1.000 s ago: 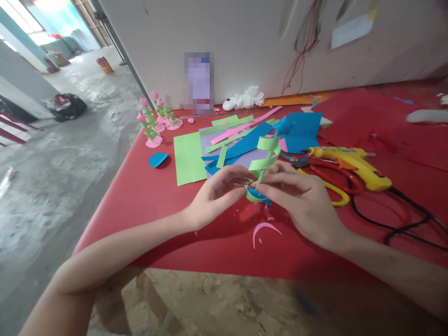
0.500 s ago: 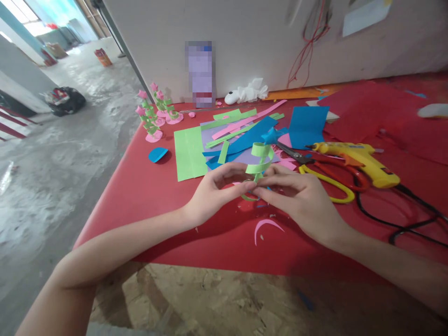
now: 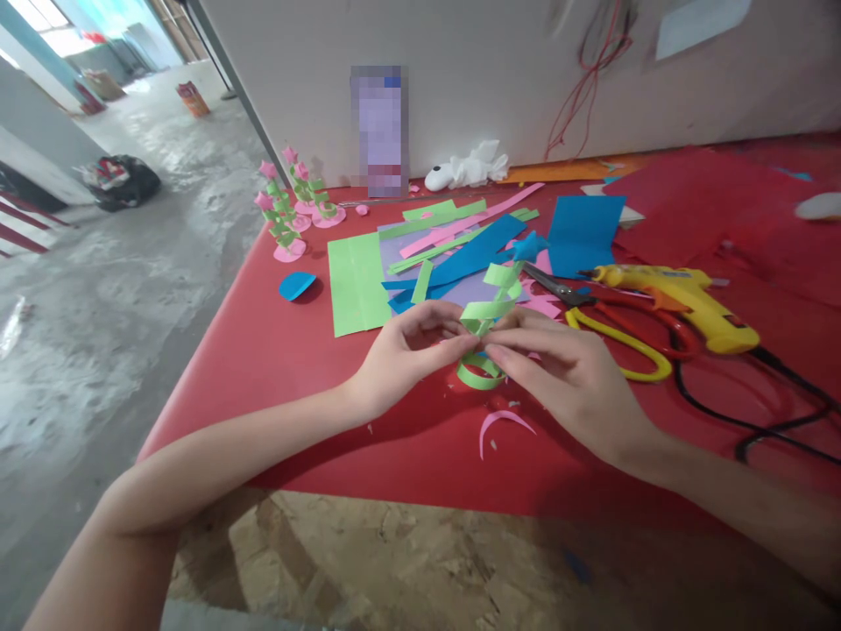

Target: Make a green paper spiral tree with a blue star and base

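A green paper spiral topped with a blue paper star stands between my hands over the red table. My left hand pinches the spiral's lower part from the left with thumb and fingers. From the right, my right hand grips the same part, fingers closed round it. The spiral's bottom loop curls just under my fingertips, near the table top.
Behind my hands lie green, blue, purple and pink paper sheets and strips. Scissors with yellow and red handles and a yellow glue gun with a black cord lie to the right. Finished pink-and-green paper pieces stand at the back left. A pink paper crescent lies nearby.
Both hands have kept hold of the green spiral, shifting their pinch slightly and lowering its base toward the table; its bottom loop now shows below my fingers. The view has tilted a little.
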A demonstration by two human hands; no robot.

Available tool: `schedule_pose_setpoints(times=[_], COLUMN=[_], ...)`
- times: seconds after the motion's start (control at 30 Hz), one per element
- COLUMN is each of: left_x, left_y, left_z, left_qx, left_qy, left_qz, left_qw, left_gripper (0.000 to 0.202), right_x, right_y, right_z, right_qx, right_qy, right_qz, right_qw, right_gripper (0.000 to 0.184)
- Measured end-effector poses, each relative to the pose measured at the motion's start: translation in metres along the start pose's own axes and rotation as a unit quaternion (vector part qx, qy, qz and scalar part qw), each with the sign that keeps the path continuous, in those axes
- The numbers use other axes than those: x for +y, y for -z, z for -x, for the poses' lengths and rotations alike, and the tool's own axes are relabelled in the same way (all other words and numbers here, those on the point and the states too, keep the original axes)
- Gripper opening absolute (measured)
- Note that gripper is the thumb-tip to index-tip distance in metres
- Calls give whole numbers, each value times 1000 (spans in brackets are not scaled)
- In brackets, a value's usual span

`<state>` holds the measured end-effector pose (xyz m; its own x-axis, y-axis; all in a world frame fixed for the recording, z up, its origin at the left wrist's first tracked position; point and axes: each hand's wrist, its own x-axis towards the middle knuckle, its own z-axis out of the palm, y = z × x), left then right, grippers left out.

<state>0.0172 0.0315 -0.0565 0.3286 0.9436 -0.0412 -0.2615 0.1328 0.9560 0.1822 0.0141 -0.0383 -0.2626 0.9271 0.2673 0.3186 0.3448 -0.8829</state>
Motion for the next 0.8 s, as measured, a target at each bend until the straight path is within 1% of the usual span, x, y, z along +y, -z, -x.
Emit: schedule_pose_setpoints(times=[0.1,0.2,0.37,0.53,0.67,0.8], left_x=[0,0,-1,-2,-4,-6], left_y=[-1,-1,0,1,0,-1], left_z=[1,3,3,2,2,2], left_qx=[-6,-14,1,15,-1,-3], left_qy=[-25,-43,-35,-46,-56,-67], left_qz=[-1,-45,-93,-141,-113,-101], left_qw=[1000,998,995,989,992,993], left_gripper=[26,20,18,18,21,22], right_x=[0,1,4,6,7,6], right_y=[0,0,-1,-1,0,-1], right_z=[0,0,0,0,-1,-1], right_qx=[16,18,30,45,61,61], right_qy=[3,-4,-4,-10,-7,0], right_qz=[4,4,10,16,21,18], right_qw=[1000,1000,999,999,998,998], right_gripper=[18,18,16,14,14,12])
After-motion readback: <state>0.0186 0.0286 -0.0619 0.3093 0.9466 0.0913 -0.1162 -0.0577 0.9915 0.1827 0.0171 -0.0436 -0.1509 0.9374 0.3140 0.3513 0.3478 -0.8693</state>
